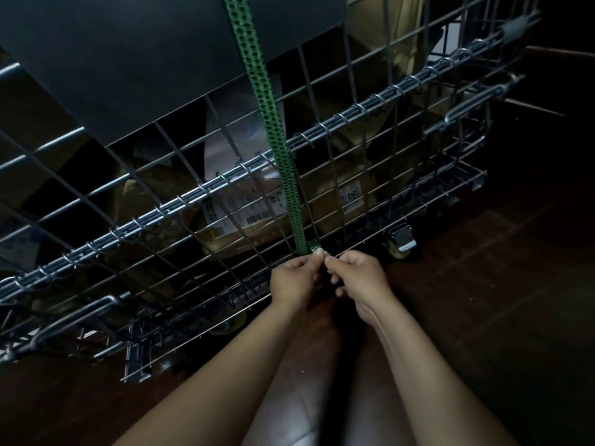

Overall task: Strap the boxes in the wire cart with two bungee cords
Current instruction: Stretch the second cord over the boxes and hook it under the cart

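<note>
green cord [273,130] runs upright (hands [294,280] [357,278] pinch bottom).

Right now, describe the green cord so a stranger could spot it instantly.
Start at the wire cart filling the view. A green bungee cord runs down its near side to the bottom edge, where the left hand and right hand hold its end. It's the only green, flat strap there.

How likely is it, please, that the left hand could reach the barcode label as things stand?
Probably not. The label sits on a box inside the cart, behind its wires, and the left hand is outside, pinching the cord end at the bottom wire. Fingertips might poke through.
</note>
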